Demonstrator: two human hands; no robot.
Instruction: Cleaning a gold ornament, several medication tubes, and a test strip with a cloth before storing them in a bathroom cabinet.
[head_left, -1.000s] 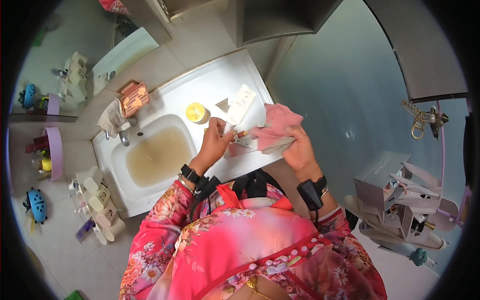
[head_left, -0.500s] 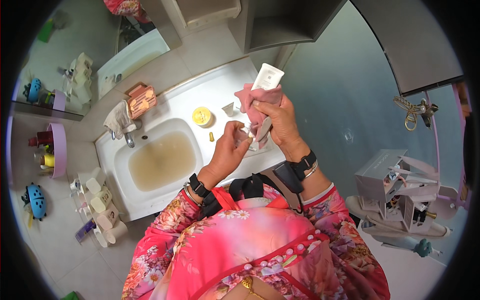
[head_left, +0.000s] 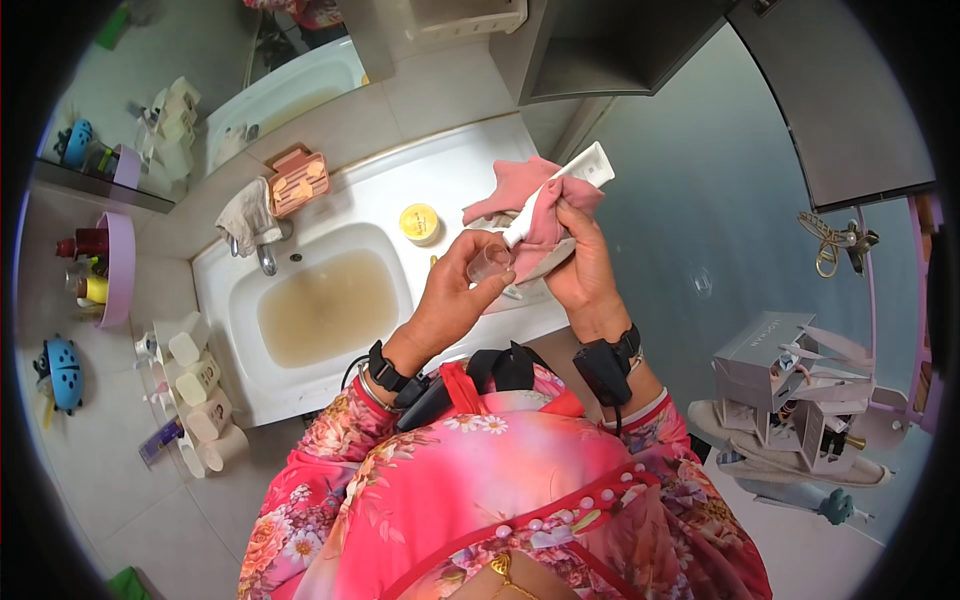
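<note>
Above the right part of the white counter, my right hand [head_left: 588, 275] is closed round a pink cloth [head_left: 515, 187] and a white squeeze tube [head_left: 588, 168]. The tube lies aslant, its narrow end pointing down toward my left hand. My left hand [head_left: 447, 300] pinches a clear plastic cap [head_left: 488, 262], held close beside that narrow end; whether they touch I cannot tell. A round jar with a yellow lid [head_left: 420, 223] stands on the counter just beyond my left hand. Part of a tiny yellow piece shows beside my left fingers.
Left of my hands is a white basin [head_left: 325, 305] holding cloudy brownish water. A grey rag [head_left: 247, 215] drapes over the tap [head_left: 267, 258], near a pink soap dish [head_left: 300, 185]. Cups [head_left: 208, 415] hang on the left wall. A grey cabinet [head_left: 610, 50] juts out above.
The white tube has tipped over, so its narrow end now shows beside the clear cap. My left hand has come nearer to it. A small grey tube on the counter is now hidden.
</note>
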